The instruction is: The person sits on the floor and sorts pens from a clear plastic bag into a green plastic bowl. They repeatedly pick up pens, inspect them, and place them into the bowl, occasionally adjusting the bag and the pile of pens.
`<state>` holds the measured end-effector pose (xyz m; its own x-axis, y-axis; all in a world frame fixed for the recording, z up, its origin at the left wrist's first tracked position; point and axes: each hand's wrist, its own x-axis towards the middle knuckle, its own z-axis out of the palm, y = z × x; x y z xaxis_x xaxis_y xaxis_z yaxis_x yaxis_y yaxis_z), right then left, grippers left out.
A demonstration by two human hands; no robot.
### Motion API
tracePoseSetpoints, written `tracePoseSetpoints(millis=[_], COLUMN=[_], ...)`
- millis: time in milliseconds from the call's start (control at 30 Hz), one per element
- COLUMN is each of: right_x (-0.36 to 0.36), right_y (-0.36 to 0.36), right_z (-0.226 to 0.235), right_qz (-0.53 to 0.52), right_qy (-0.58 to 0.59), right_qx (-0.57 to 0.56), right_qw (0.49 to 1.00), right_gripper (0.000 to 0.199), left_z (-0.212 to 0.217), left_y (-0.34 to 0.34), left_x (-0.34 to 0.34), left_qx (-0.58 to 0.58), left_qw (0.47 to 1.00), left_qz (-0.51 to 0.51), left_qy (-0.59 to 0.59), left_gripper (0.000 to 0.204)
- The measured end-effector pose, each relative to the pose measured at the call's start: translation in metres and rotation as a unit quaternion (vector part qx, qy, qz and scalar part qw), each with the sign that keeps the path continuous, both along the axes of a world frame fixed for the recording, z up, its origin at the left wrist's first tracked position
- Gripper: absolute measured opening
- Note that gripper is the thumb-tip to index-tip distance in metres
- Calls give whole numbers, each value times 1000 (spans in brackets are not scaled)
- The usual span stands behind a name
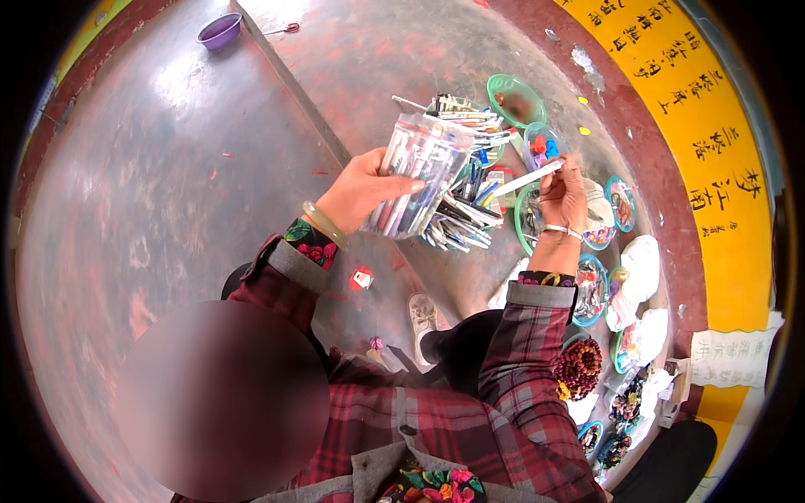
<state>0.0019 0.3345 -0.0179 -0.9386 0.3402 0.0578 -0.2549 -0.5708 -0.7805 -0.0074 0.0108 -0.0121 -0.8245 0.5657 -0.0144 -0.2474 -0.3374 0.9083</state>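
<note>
My left hand (362, 191) is closed round a clear zip bag (423, 151) filled with pens, its thumb lying across the front. My right hand (563, 199) pinches one end of a slim white stick, pen-like in shape (527, 179), which slants down toward the bag. Bag and stick are apart. Below and behind the bag lie heaps of loose pens (465, 220), mostly white and dark. More pens (482, 124) fill a green basket just beyond. The bag hides part of both heaps.
A green bowl (495, 82) with something brown inside stands at the far side, near a basket of red and blue pieces (541, 151). Several baskets of small goods line the right, including a blue one (592, 289). A purple basin (220, 32) sits far left. A blurred round patch covers the lower left.
</note>
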Motion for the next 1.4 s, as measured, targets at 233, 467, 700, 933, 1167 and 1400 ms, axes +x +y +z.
tracePoseSetpoints(millis=[233,467,700,933,1167,1400], right_x=[11,14,16,13,18,17], right_y=[-13,-29,-42,-53,-48,-56], right_z=[32,40,43,38,44,39], right_qz=[-56,-42,20,51,16,69], right_qy=[107,96,82,71,113,84], right_qx=[-11,68,93,110,140,176], right_qw=[993,992,992,990,984,978], right_gripper=[19,13,12,12,11,9], left_z=[-2,-13,-9,-15,-15,-9], left_y=[7,14,14,13,12,14], left_x=[5,7,7,6,6,8], left_qx=[-94,-117,-140,-148,-149,-149], left_qw=[991,984,978,973,970,971], left_qz=[-92,-121,-143,-162,-176,-179], left_qy=[33,59,59,77,74,61], left_gripper=[36,39,40,41,42,40])
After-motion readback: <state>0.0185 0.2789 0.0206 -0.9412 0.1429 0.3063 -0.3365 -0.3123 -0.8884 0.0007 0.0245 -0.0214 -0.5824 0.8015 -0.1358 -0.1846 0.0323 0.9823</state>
